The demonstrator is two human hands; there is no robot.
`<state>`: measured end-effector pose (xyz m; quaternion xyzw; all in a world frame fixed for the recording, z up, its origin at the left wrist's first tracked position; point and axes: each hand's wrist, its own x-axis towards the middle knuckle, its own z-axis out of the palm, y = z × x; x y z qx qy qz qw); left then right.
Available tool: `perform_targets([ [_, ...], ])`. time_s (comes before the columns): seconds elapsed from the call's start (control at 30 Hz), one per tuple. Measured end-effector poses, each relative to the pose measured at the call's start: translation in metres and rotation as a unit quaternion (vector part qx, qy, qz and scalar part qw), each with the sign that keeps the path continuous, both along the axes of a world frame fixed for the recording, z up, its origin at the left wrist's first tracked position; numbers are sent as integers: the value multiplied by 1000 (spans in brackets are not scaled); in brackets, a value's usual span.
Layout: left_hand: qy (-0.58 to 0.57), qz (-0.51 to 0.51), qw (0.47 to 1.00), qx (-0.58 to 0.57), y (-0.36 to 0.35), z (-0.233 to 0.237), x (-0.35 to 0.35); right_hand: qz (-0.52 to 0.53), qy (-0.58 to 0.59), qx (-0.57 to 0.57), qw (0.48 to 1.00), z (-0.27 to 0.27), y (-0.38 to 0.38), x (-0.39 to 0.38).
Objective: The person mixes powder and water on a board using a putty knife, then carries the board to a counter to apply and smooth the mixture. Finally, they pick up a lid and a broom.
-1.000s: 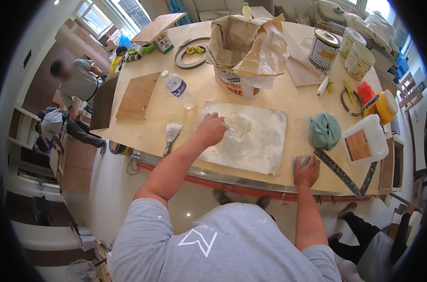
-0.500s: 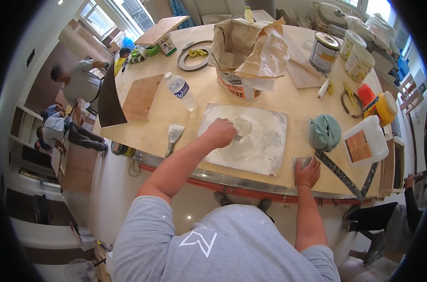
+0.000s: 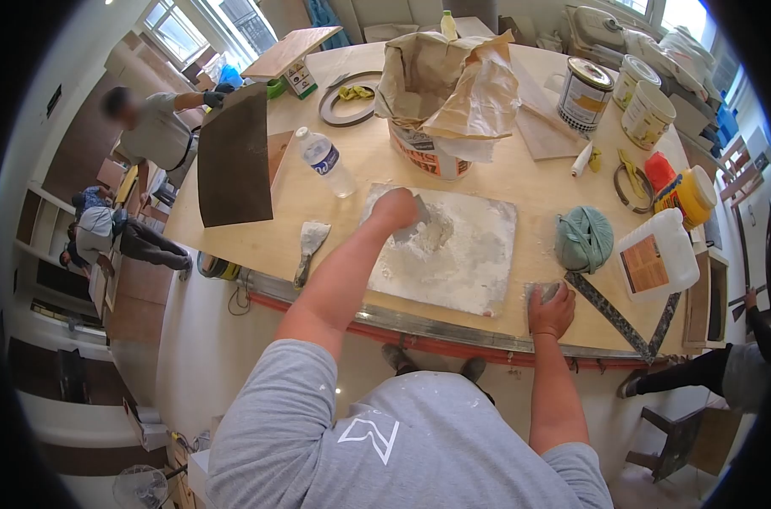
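Head view: I am noting the left hand [image 3: 394, 209] gripping a grey flat blade [image 3: 421, 211] in white powdery compound [image 3: 437, 232] on a pale rectangular board [image 3: 479, 288]; the right hand [image 3: 553, 312] is curling around a grey object [image 3: 551, 293]. Overly hard strokes could be spilling compound onto the pale-wood counter [image 3: 538, 187].

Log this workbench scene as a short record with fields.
Left hand: holding a flat blade at the white mix
Right hand: on a grey item near the table edge; grip unclear
Board: flat on the table, smeared white
Left of board: scraper, bottle
Beyond board: open brown paper bag
Right of board: green ball, white jug
Background: a person holding a dark panel
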<state>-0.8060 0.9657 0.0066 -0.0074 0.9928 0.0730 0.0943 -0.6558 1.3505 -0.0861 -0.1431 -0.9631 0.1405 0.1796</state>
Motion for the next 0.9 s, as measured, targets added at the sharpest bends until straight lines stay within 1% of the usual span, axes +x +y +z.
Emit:
perform_targets([
  [0.1, -32, -7, 998, -50, -16, 5, 5, 1, -4, -5, 1000, 1, 0, 0],
  [0.2, -65, -12, 996, -62, -23, 21, 11, 1, -5, -9, 1000, 1, 1, 0],
  [0.3, 19, -88, 996, -9, -5, 61, 33, 1, -1, -5, 1000, 0, 1, 0],
  [0.37, 62, -166, 983, -44, -12, 34, 30, 3, 2, -3, 1000, 0, 1, 1],
  [0.4, 84, -205, 973, -61, -11, 31, 30, 3, 3, -3, 1000, -1, 1, 1],
  [0.5, 35, -201, 971, -126, -6, 26, 41, 4, 9, -7, 1000, -1, 1, 0],
  [0.6, -33, -142, 983, -111, 12, 36, 57, 11, 22, -17, 1000, -2, 3, 1],
  [0.7, -38, -153, 983, -91, 32, 40, 68, 14, 24, -15, 1000, -1, 3, 2],
  [0.8, -20, -173, 984, -48, 42, 47, 63, 13, 24, -14, 1000, 2, 2, 2],
  [0.9, 5, -189, 980, -59, 40, 50, 54, 13, 26, -14, 999, 2, 1, 2],
])
